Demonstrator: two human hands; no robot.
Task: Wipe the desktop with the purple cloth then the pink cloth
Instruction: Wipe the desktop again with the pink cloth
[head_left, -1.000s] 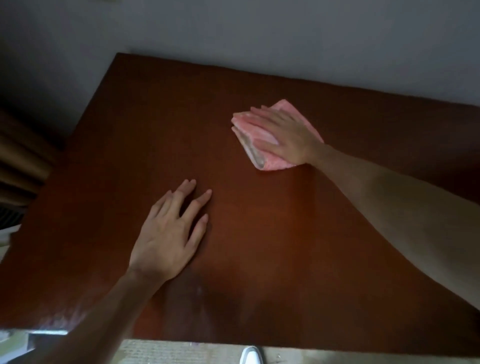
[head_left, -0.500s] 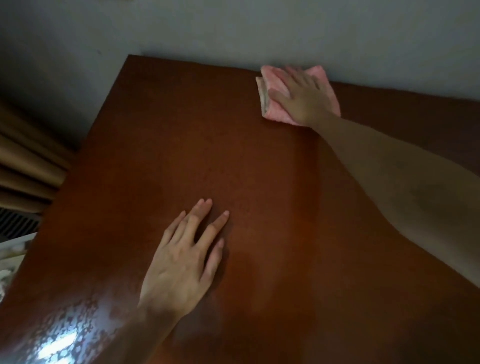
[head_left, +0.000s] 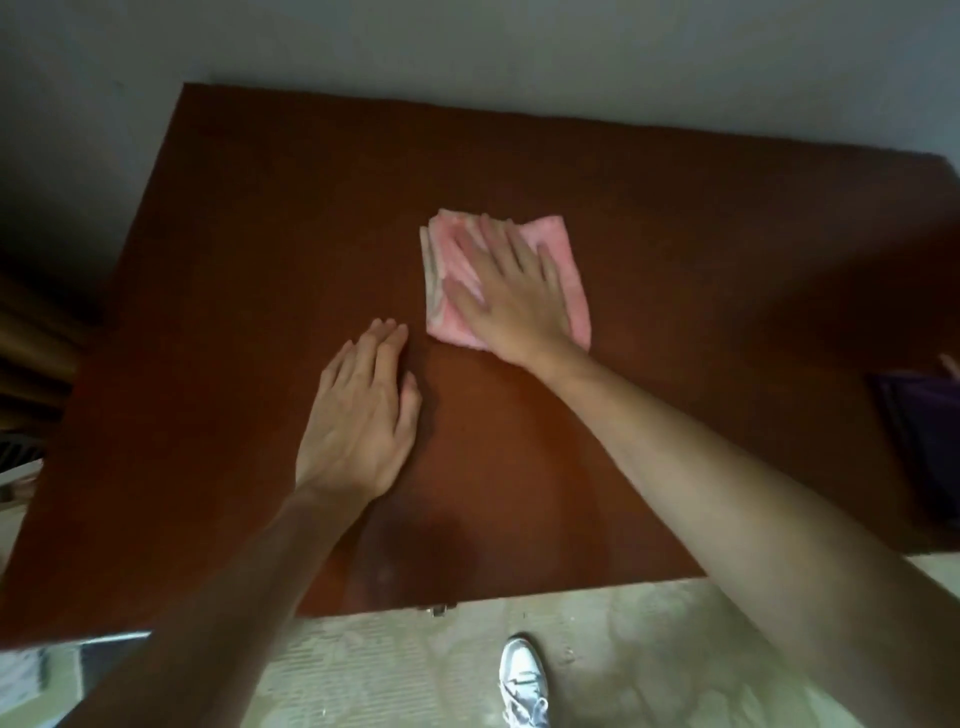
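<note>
Pink cloth (head_left: 558, 260): folded into a rough square, it lies flat near the middle of the brown surface (head_left: 260, 260), layered edges showing along its left side.
Right hand (head_left: 511, 291): spread open, palm down, it presses on the cloth and covers most of it; nothing is pinched or gripped.
Left hand (head_left: 363, 415): open and flat on bare wood just beside the cloth's near-left corner, apart from it, holding nothing.
Purple cloth (head_left: 930, 431): a dark shape at the surface's right edge, well apart from both hands; detail is too dim to read.
Handling: the cloth looks soft, light and limp, likely to bunch or unfold if pushed from one edge.
Hold: a broad palm over the centre, fingers fanned toward the far corners, seems the surest way to keep the folds together while sliding.
Stage: judged to be the second, pink-cloth wipe.
</note>
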